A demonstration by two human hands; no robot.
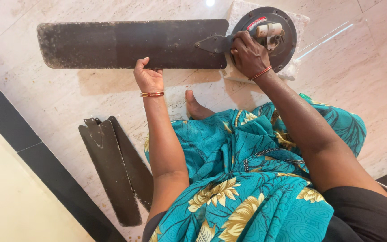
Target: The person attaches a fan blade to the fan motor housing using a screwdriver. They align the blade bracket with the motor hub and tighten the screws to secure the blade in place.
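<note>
Left hand [148, 78] grips the blade [131, 44] edge on the floor [59, 98]; right hand [249, 54] closes, apparently, on its bracket [213, 44] at the motor [269, 36]. A loosened blade could slip.

The scene is bright and evenly lit, with warm daylight tones. A small white glare spot sits on the polished floor [68, 96] just beyond the right hand [248, 54], at the top edge, and a pale streak of reflection runs across the tiles to the right of that hand. A soft, short shadow lies under the fan blade [131, 44], on the near side, around the left hand [148, 77]. The picture is sharp in the middle; nothing shows motion blur. Straight lines bend slightly at the edges, as a wide lens makes. The lower left corner is pale and washed out.
</note>
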